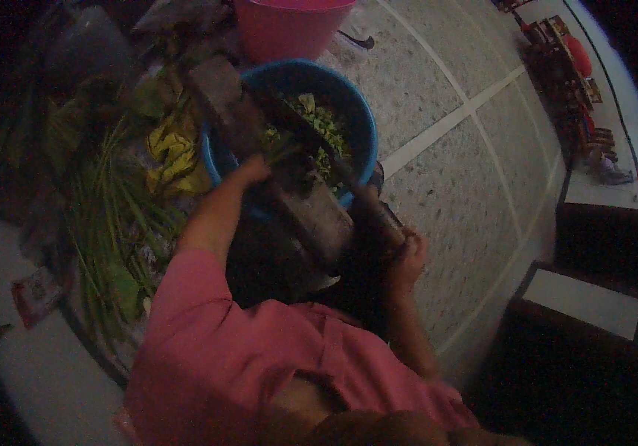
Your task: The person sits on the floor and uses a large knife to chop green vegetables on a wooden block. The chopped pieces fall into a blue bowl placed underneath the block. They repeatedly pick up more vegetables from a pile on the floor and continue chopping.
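Note:
My left hand is closed on a small bunch of green stalks, at a thick wooden board that lies across a blue tub. My right hand grips the handle end of a long dark blade, which reaches over the tub, beside the board. Chopped greens lie inside the tub, partly hidden by the blade and the board. The picture is dark and blurred around the blade, so its exact shape and any contact with the stalks cannot be told.
Long green stalks and a crumpled yellow bag or cloth lie left of the tub. A pink tub stands beyond it. A small dark curved object rests on the tiled floor. Shelved goods line the far right.

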Tool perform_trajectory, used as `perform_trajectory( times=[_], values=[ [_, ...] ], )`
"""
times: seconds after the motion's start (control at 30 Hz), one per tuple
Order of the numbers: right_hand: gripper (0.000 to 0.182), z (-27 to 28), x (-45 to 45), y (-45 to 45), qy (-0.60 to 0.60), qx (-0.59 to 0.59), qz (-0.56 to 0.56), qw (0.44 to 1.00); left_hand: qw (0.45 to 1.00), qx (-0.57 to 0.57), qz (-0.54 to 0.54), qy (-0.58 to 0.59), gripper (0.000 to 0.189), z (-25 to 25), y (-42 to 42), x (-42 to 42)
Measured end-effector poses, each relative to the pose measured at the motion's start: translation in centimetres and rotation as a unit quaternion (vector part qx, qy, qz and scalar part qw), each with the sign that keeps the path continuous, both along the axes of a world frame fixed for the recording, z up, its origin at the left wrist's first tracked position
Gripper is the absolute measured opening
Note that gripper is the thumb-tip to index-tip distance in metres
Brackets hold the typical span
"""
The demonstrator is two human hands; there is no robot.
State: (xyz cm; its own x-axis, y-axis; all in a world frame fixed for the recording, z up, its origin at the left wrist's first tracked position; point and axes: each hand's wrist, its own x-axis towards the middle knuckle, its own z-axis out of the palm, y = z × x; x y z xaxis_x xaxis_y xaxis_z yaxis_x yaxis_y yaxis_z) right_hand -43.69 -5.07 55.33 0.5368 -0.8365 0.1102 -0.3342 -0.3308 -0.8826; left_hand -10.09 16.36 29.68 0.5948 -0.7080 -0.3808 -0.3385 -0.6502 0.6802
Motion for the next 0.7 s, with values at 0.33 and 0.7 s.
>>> perform_trajectory(
  times=[0.33, 0.7],
  values=[
    [0.021, 14.7, 13.6, 2.9, -0.176, -0.138, 0.182, 0.957, 0.986, -0.062, 0.095, 0.122, 0.058, 0.4, 0.6, 0.1],
    [0.027, -1.9, -1.8, 1.8, 0.068, -0.098, 0.081, 0.99, 0.989, 0.094, 0.117, -0.021, 0.033, 3.7, 0.1, 0.3]
  ],
)
